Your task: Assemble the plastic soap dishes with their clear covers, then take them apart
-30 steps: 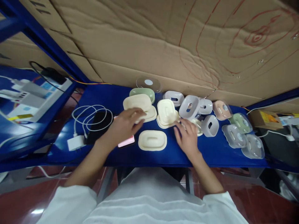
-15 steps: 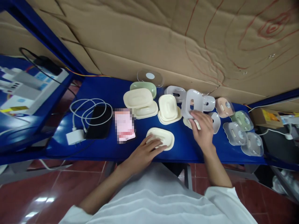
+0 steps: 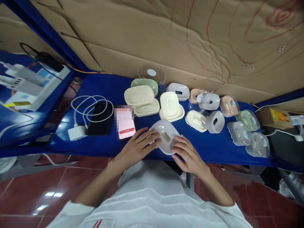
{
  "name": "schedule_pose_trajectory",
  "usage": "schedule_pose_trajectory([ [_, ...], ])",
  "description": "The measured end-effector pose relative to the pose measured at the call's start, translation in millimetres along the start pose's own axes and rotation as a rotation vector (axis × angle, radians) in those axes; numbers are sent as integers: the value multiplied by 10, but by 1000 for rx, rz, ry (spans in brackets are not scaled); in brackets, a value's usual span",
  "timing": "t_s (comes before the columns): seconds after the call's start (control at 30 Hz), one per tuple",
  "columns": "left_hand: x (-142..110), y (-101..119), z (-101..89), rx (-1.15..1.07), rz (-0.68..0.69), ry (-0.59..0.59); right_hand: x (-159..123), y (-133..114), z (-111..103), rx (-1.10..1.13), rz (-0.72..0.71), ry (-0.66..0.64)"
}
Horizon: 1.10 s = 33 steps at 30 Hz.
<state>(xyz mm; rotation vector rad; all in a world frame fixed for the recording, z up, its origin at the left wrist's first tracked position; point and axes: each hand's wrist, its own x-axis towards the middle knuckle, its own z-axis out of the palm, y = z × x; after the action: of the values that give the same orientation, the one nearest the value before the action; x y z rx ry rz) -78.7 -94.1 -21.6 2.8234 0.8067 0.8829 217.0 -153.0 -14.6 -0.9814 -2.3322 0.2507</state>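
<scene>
A pale grey, hollow soap dish [image 3: 171,128] with an oblong slot in its bottom is between my two hands near the table's front edge. My left hand [image 3: 136,147] has its fingers on the left rim. Round the right side curl the fingers of my right hand [image 3: 190,155]. Under the dish a cream tray is almost wholly hidden. Just beyond lie two stacked cream trays [image 3: 169,104]. Farther left, more cream trays [image 3: 139,95] overlap in front of a green dish [image 3: 152,84]. Another cream tray [image 3: 196,120] touches a grey slotted dish [image 3: 215,122] on the right.
A lit phone [image 3: 127,126] lies left of my left hand, beside a black device [image 3: 99,118] with a coiled white cable and charger [image 3: 77,133]. Several clear-lidded soap dishes [image 3: 239,133] stand at the right. A cardboard wall [image 3: 142,41] closes off the back.
My right hand has brought the grey dish from the back right to the front middle, over the cream tray. My left hand, earlier at the back trays, now meets the dish's left side.
</scene>
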Motion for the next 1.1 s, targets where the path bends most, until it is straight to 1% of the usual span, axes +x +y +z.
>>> schedule_pose_trajectory([
  [0.2,-105,85,128,36,-54,-29,24,75,253,-96,65,-81],
  [0.33,-116,78,182,46,-69,-50,22,99,336,-105,78,-91],
  [0.5,-97,50,230,30,-80,-46,31,127,321,-86,111,-87],
  [0.67,-89,71,243,19,-72,-48,12,139,293,-66,116,-90],
  [0.93,-119,62,271,22,-81,-77,-53,229,254,-10,95,-98],
  [1.1,-131,31,279,-4,-89,-101,-78,211,289,-37,72,-130],
])
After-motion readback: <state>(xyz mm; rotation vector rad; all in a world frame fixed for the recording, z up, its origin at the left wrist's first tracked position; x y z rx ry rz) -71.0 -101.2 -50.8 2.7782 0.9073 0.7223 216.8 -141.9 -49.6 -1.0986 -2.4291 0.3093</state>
